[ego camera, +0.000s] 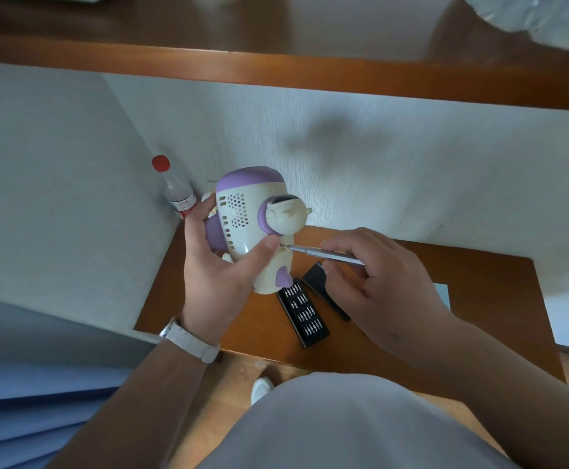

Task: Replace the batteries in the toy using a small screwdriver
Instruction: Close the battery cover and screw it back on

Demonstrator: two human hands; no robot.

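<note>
Item 1. Cream-and-lilac plastic toy point(242, 211), rounded body with perforated grille panels and a small figure head on its right side. Centre of the frame, lifted above the table and tilted, lilac cap uppermost.

Item 2. Left hand point(215, 279), centre-left of the frame. Fingers wrapped round the far side of the toy and the thumb pressed on its cream shell, gripping it. White watch strap point(193, 345) on the wrist.

Item 3. Slim silver metal screwdriver point(327, 254), lying nearly level, right of centre. The tip meets the cream shell of the toy just beside the left thumb.

Item 4. Right hand point(384, 289), right of centre. Fingers curled and pinching the screwdriver shaft near its rear end.

Item 5. Black rectangular bit tray point(305, 314) with rows of pale bits, flat on the table just below the toy. Black lid point(315, 277) just beside it, partly behind the right hand.

Item 6. Brown wooden table point(462, 299), centre-right of the frame, against a white wall.

Item 7. Clear plastic bottle with a red cap point(178, 194), left of the toy, in the corner of the wall.

Item 8. Wooden ledge point(276, 66), across the top of the frame.

Item 9. White shoe point(261, 389), lower centre, on the floor.
</note>
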